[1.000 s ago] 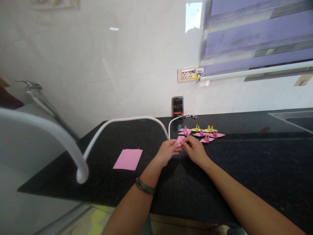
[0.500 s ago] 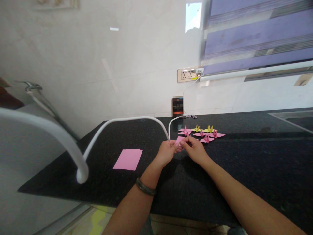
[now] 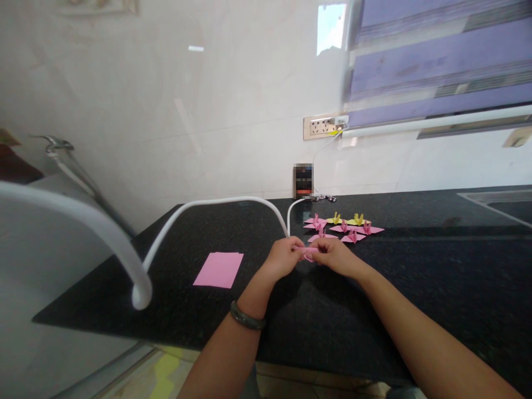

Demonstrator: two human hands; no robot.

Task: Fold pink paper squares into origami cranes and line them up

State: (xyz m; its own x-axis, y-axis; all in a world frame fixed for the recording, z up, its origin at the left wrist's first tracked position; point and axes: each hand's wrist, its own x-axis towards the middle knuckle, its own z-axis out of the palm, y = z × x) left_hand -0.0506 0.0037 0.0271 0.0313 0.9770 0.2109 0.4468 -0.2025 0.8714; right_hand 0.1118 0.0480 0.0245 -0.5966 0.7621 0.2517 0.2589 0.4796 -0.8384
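My left hand (image 3: 283, 257) and my right hand (image 3: 336, 256) meet over the black countertop (image 3: 436, 266), both pinched on a small folded pink paper (image 3: 308, 251) held between them just above the surface. Only a thin pink strip of it shows between my fingers. Just behind my hands lie several folded paper cranes (image 3: 343, 227), pink and yellow, in a cluster. A flat stack of pink paper squares (image 3: 218, 269) lies to the left of my left hand. A dark bangle (image 3: 246, 318) sits on my left wrist.
A white hose (image 3: 199, 213) curves across the counter's left part from a tap at far left. A small dark device (image 3: 303, 180) stands against the wall, its cable running to a wall socket (image 3: 322, 126). A sink rim (image 3: 499, 197) shows at far right.
The pink paper has been turned or folded down, so it now shows as a thin strip instead of a raised flap. My hands have shifted slightly toward me.
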